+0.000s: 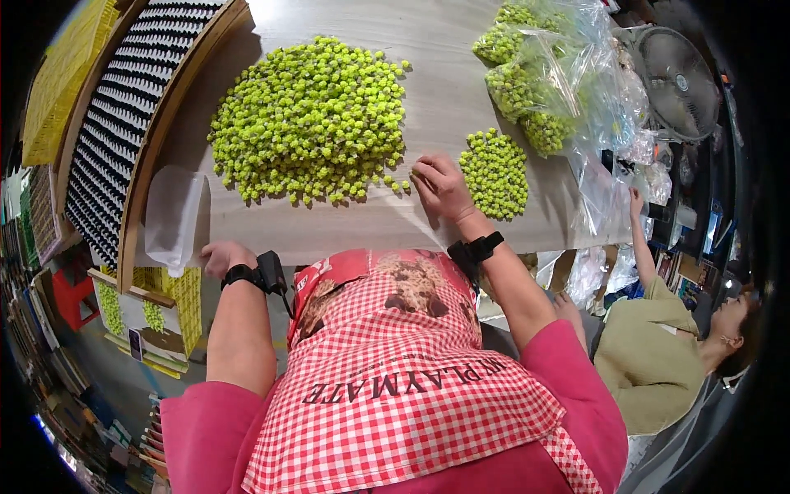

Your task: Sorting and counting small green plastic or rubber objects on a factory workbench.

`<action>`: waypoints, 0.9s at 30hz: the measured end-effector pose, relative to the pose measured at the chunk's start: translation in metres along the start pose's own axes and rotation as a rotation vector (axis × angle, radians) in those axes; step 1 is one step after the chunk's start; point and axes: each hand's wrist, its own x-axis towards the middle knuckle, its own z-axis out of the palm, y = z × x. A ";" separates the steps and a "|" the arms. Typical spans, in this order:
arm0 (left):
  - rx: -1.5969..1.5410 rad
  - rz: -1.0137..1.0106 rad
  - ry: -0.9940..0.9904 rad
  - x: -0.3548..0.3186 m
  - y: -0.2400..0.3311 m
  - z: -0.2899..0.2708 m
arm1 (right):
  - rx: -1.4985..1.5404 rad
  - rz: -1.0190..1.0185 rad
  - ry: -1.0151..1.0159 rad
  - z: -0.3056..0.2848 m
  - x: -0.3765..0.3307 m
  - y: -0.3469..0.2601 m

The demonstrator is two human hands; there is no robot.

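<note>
A large heap of small yellow-green flower-like pieces (313, 119) lies on the table, with a smaller pile of the same pieces (494, 174) to its right. Between the two, my right hand (442, 187) is closed, fingertips bent together just right of a few stray pieces at the heap's edge. Whatever it may hold is too small to make out. At the table's front edge, my left hand (228, 258) is curled closed beside a translucent plastic scoop-like tray (175, 216). The inside of that hand is hidden.
A wooden-framed rack with black and white rows (140, 107) stands at the left, near yellow crates (66, 78). Clear bags of green pieces (535, 82) lie far right, before a fan (676, 82). Another person (658, 354) sits at the right, one arm reaching to the bags.
</note>
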 end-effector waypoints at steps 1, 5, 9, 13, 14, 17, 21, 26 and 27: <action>0.013 -0.011 -0.017 -0.002 0.001 -0.003 | 0.001 0.000 0.000 0.001 0.000 -0.001; 0.063 -0.042 -0.093 -0.009 0.009 -0.013 | -0.012 0.000 -0.037 0.004 0.003 -0.007; 0.020 -0.018 -0.063 0.002 0.003 -0.002 | -0.007 -0.001 -0.066 0.003 0.004 -0.006; -0.037 0.000 -0.020 0.001 0.000 0.003 | -0.076 -0.030 -0.047 0.003 0.006 -0.019; -0.020 0.004 -0.010 -0.001 0.001 0.001 | -0.109 -0.058 -0.044 0.006 0.007 -0.022; -0.018 0.015 -0.013 -0.003 0.003 0.000 | -0.184 -0.114 -0.053 0.011 0.013 -0.030; -0.015 0.025 -0.018 -0.005 0.004 0.000 | -0.276 -0.180 -0.025 0.017 0.010 -0.022; -0.012 0.016 -0.013 -0.002 0.001 0.000 | -0.352 -0.043 0.020 -0.010 -0.012 -0.002; -0.011 0.016 -0.012 -0.002 0.000 0.000 | -0.393 0.019 0.040 -0.014 -0.019 0.003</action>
